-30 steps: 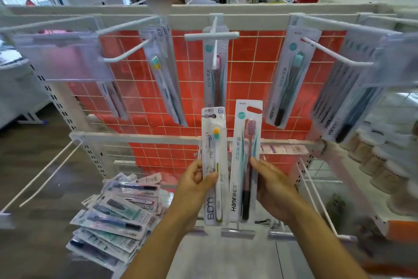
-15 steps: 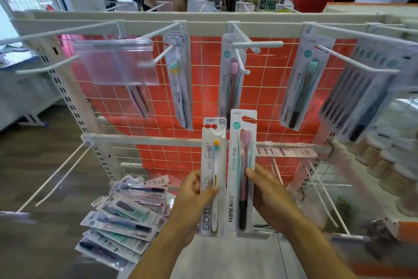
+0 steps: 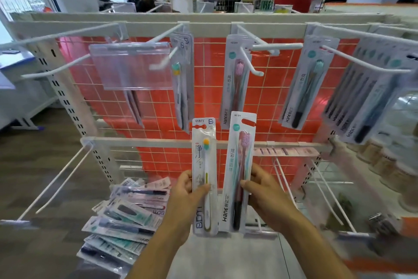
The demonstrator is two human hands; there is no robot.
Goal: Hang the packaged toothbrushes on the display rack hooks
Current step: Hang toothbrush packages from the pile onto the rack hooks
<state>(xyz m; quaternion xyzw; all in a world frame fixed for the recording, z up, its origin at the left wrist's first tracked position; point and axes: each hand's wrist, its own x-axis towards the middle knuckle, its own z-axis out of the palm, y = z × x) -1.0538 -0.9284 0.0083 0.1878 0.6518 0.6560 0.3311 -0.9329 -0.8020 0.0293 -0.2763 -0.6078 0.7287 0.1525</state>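
My left hand (image 3: 184, 197) grips a white packaged toothbrush (image 3: 204, 161) with an orange and green head, held upright. Beside it my right hand (image 3: 263, 190) grips a longer Hane pack (image 3: 239, 154) with a pink-headed brush. Both packs stand in front of the lower crossbar of the display rack (image 3: 158, 27). Above them white hooks jut toward me: one (image 3: 253, 57) carries a matching pink pack (image 3: 235, 79), another (image 3: 167, 57) a pack with a green and orange head (image 3: 181, 79). A pile of several packaged toothbrushes (image 3: 126, 217) lies at the lower left.
Further packs hang on hooks to the right, a teal-headed one (image 3: 305, 84) and a dark multi-pack (image 3: 366, 93). A clear label holder (image 3: 131, 66) hangs at upper left. Bare long hooks (image 3: 63, 179) stick out low on the left. People stand behind the rack.
The view has tilted down a little, so the rack sits lower in frame. Both hands have kept the two packs upright and side by side, drifting slightly right.
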